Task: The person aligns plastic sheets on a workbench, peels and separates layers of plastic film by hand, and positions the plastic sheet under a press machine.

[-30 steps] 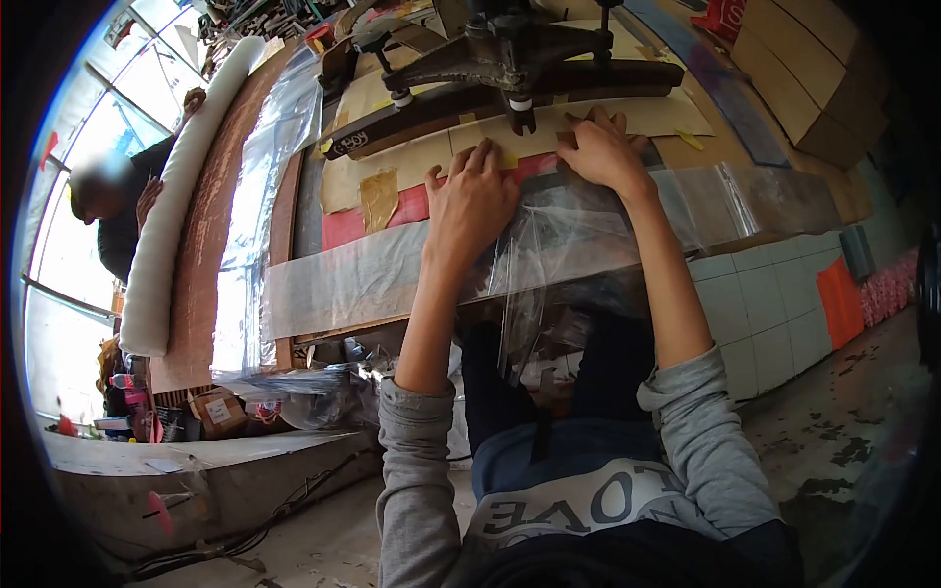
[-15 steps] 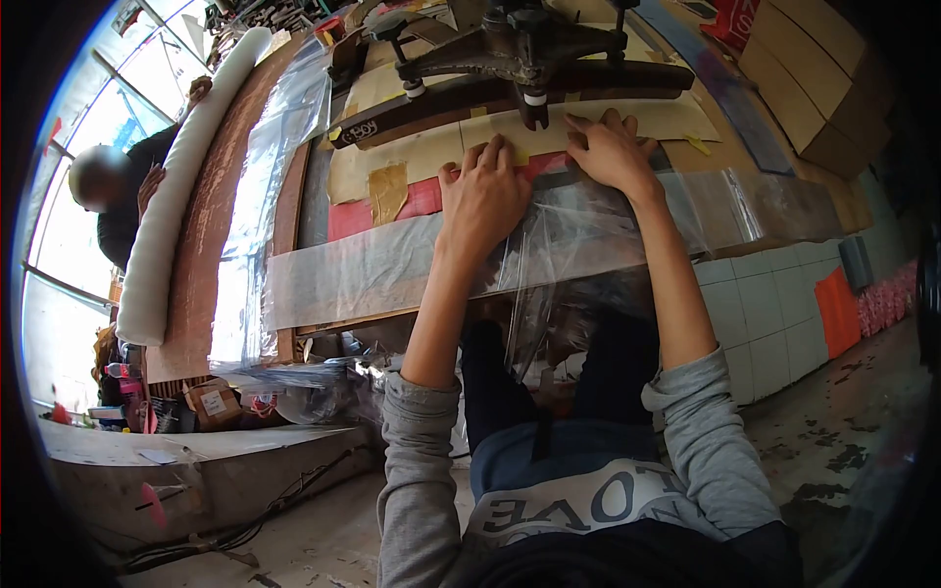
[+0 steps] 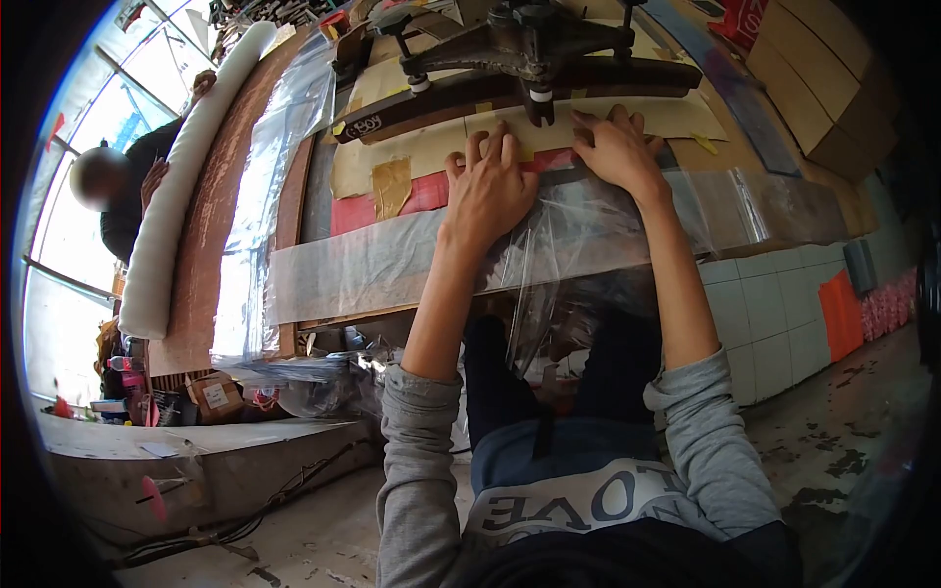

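My left hand [image 3: 488,181] rests on the bed of a machine, fingers spread and bent over the near edge of a tan board [image 3: 387,162]. To its right, my right hand [image 3: 619,152] lies on the same board, thumb and fingers apart. Clear plastic film [image 3: 559,216] bunches between my wrists and hangs over the bench edge. Just beyond my fingertips a dark metal press bar [image 3: 431,110] hangs from a heavy bracket [image 3: 524,49]. A red strip [image 3: 426,194] shows under the board, beside a brown tape patch [image 3: 392,186]. What lies under my fingers is hidden.
At left, a person [image 3: 132,196] has their hands on a long white roll [image 3: 186,196]. Clear sheeting [image 3: 265,216] covers part of the brown table [image 3: 201,216]. Cardboard boxes [image 3: 814,73] stand at right. An orange sheet [image 3: 839,314] hangs by the tiled wall [image 3: 765,314].
The view has shifted slightly, and the press bar sits a little higher and further right in the picture. My hands keep nearly the same place on the board.
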`<state>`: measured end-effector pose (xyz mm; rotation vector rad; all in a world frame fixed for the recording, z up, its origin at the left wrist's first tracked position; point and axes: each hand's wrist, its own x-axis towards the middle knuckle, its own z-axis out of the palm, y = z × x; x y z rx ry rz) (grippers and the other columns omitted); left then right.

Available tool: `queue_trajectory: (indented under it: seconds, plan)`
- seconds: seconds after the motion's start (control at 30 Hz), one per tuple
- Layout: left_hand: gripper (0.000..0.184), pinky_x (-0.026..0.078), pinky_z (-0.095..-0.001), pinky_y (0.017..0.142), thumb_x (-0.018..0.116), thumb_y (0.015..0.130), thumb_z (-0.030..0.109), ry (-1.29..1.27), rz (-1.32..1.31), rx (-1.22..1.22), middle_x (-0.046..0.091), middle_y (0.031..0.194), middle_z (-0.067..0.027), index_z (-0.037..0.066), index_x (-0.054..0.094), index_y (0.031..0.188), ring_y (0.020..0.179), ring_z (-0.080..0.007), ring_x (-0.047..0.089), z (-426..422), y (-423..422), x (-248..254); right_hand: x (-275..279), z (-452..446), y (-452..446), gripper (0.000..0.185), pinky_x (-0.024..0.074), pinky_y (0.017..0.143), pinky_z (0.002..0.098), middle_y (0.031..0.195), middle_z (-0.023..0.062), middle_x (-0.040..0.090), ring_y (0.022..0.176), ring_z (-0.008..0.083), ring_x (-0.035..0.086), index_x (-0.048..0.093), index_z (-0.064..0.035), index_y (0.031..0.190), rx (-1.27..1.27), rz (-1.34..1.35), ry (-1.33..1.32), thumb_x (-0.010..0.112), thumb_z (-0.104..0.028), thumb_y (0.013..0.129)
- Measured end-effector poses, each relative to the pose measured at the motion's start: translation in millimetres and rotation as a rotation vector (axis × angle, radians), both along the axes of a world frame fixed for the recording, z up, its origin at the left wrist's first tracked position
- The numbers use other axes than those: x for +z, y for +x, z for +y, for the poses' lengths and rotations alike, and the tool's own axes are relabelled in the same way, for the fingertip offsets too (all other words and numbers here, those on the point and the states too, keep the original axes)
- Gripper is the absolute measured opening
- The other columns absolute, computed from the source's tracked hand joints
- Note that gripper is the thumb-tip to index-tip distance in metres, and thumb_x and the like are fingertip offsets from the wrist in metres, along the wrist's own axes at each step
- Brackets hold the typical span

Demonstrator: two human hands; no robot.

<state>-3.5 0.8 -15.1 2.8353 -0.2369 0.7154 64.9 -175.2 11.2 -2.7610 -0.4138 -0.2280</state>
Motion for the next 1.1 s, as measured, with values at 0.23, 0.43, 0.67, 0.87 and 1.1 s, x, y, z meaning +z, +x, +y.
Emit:
queue_trajectory:
  seconds: [0.23,0.43,0.67,0.87,1.1]
  plan:
    - [0.042,0.03,-0.06,0.095,0.049,0.085,0.03,0.033,0.008,0.035,0.049,0.135,-0.0122,0.001,0.05,0.116,0.122,-0.0303,0.045,-1.7,-3.7,3.4,-2.9,-0.5,1.0,0.043,0.0243,0.095,0.0768,0.119,0.0177,0.049,0.122,0.0389,0.041,0.061,-0.025,0.127,0.003,-0.015,0.019,0.057,-0.035,0.086]
    - [0.04,0.03,-0.0626,0.095,0.051,0.087,0.033,0.086,0.031,0.055,0.055,0.126,-0.0095,0.003,0.052,0.114,0.118,-0.0291,0.048,-2.4,-4.8,9.8,-7.5,-1.8,0.1,0.039,0.0287,0.093,0.074,0.117,0.0174,0.049,0.119,0.0379,0.043,0.063,-0.0245,0.124,0.016,-0.082,0.017,0.056,-0.034,0.087]
    - [0.038,0.029,-0.062,0.094,0.053,0.087,0.034,0.135,0.036,0.041,0.061,0.118,-0.0102,0.005,0.053,0.112,0.115,-0.0288,0.05,2.4,-0.7,13.7,-11.3,-1.5,0.5,0.036,0.0328,0.091,0.067,0.118,0.017,0.051,0.116,0.0349,0.045,0.065,-0.0237,0.12,0.001,-0.196,-0.05,0.054,-0.034,0.088]
    - [0.038,0.03,-0.0604,0.095,0.053,0.08,0.029,0.189,-0.024,0.076,0.057,0.126,-0.006,0.005,0.056,0.11,0.111,-0.0229,0.052,4.2,6.1,9.2,-14.1,1.2,4.0,0.035,0.03,0.092,0.0609,0.115,0.0173,0.053,0.116,0.0331,0.045,0.067,-0.0249,0.118,-0.026,-0.263,-0.094,0.054,-0.033,0.086]
    - [0.037,0.032,-0.0598,0.093,0.053,0.083,0.03,0.171,-0.007,0.063,0.058,0.117,-0.0087,0.005,0.056,0.11,0.111,-0.0242,0.052,4.3,4.4,12.1,-12.2,1.4,4.8,0.041,0.03,0.093,0.0609,0.116,0.018,0.052,0.116,0.035,0.044,0.058,-0.0315,0.129,-0.042,-0.214,-0.196,0.05,-0.04,0.091]
